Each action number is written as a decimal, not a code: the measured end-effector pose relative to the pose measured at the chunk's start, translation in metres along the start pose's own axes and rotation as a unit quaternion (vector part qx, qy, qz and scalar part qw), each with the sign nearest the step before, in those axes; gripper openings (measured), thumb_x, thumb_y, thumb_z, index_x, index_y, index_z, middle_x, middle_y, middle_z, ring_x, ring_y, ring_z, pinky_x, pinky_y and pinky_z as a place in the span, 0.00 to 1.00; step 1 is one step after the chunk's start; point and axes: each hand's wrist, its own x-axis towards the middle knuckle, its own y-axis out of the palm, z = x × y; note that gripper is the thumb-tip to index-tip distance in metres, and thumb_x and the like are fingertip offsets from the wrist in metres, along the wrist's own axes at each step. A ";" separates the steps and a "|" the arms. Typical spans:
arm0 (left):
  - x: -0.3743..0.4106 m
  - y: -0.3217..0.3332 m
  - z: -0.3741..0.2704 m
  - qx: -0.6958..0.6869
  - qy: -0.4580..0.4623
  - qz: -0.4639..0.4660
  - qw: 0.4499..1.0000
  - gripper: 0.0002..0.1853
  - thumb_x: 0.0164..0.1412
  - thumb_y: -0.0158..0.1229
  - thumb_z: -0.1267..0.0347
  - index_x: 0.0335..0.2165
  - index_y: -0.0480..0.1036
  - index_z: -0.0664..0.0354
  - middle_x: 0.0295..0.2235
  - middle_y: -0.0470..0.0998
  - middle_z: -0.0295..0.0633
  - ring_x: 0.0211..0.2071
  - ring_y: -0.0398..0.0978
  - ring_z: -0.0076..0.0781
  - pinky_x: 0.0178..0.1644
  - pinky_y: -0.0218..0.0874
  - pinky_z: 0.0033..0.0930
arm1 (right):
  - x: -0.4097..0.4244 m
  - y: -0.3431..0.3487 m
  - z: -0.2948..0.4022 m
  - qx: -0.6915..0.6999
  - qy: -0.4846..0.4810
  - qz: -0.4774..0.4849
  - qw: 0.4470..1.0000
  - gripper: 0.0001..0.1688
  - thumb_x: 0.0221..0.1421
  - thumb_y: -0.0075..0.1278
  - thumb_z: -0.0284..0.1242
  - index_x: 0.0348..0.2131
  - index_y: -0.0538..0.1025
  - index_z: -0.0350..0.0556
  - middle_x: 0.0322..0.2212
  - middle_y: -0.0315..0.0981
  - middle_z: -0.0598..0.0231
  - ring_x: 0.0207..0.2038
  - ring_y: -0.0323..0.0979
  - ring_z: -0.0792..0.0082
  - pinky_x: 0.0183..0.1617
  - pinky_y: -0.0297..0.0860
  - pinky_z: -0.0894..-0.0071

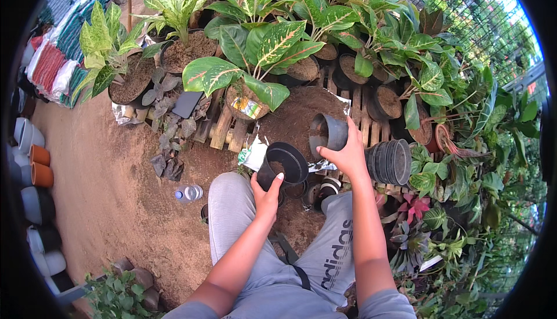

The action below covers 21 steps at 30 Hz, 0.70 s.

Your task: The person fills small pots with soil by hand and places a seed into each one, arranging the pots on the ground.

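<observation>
A black plastic plant pot (pixel 289 158) with a little soil inside is gripped by my left hand (pixel 267 195) above my lap, its mouth tilted up. Beside it on the right, my right hand (pixel 350 153) holds a grey-black plastic pot (pixel 335 131) lying on its side over the soil, its mouth facing left and soil clinging within. Dark loose soil (pixel 296 108) is heaped on an opened white and silver sack (pixel 254 155) on the slatted bench. To the right of my right wrist lies a stack of empty black pots (pixel 389 162) on its side.
Potted aglaonemas (pixel 261 53) crowd the bamboo-slat bench (pixel 222 129) ahead. A dark flat object (pixel 187 104) lies among dark leaves. On the ground at left is a plastic water bottle (pixel 189 193); orange pots (pixel 41 175) and other pots line the far left. Foliage (pixel 435 219) fills the right side.
</observation>
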 end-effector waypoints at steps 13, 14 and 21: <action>0.014 0.002 0.019 0.007 -0.025 0.051 0.998 0.49 0.59 0.64 0.54 0.66 0.45 0.62 0.62 0.57 0.53 0.59 0.62 0.44 0.58 0.57 0.46 | 0.154 0.088 -0.016 -0.377 -0.331 -0.065 0.863 0.47 0.49 0.57 0.24 0.66 0.58 0.61 0.66 0.50 0.55 0.65 0.54 0.48 0.69 0.49 0.36; 0.013 0.003 0.015 -0.007 -0.035 0.047 0.998 0.48 0.59 0.65 0.56 0.65 0.45 0.64 0.62 0.57 0.52 0.60 0.60 0.42 0.60 0.54 0.42 | 0.154 0.095 -0.022 -0.375 -0.333 -0.044 0.864 0.47 0.49 0.57 0.25 0.66 0.58 0.62 0.66 0.50 0.55 0.65 0.54 0.48 0.69 0.49 0.35; 0.017 -0.010 0.021 0.026 -0.032 0.042 0.998 0.47 0.60 0.62 0.52 0.66 0.45 0.58 0.61 0.60 0.52 0.58 0.63 0.45 0.55 0.60 0.49 | 0.111 0.100 -0.051 -0.356 -0.250 0.016 0.900 0.55 0.41 0.63 0.23 0.66 0.58 0.63 0.66 0.49 0.54 0.65 0.53 0.46 0.70 0.46 0.33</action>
